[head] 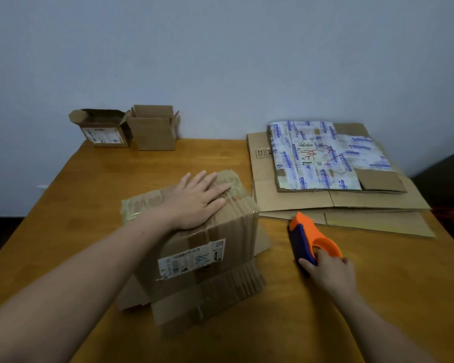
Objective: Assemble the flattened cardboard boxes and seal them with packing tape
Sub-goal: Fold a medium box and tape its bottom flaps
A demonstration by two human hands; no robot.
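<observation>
- Left hand (194,203) flat, fingers straight, pressing taped top of ribbed cardboard box (202,255) (mid table (102,179)).
- Right hand (330,273) curled round orange/blue plastic tape dispenser (309,239), just beside box.
- Flat cardboard sheets (333,184) stacked far right.

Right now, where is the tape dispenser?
Head view: the tape dispenser rests on the table, held by the right hand, right of the box, near the flat cardboard.

The tape dispenser (312,242) is orange and dark blue, the boxes plain brown, the top flattened sheet (323,155) white with blue print, the table (95,184) honey-yellow.
</observation>
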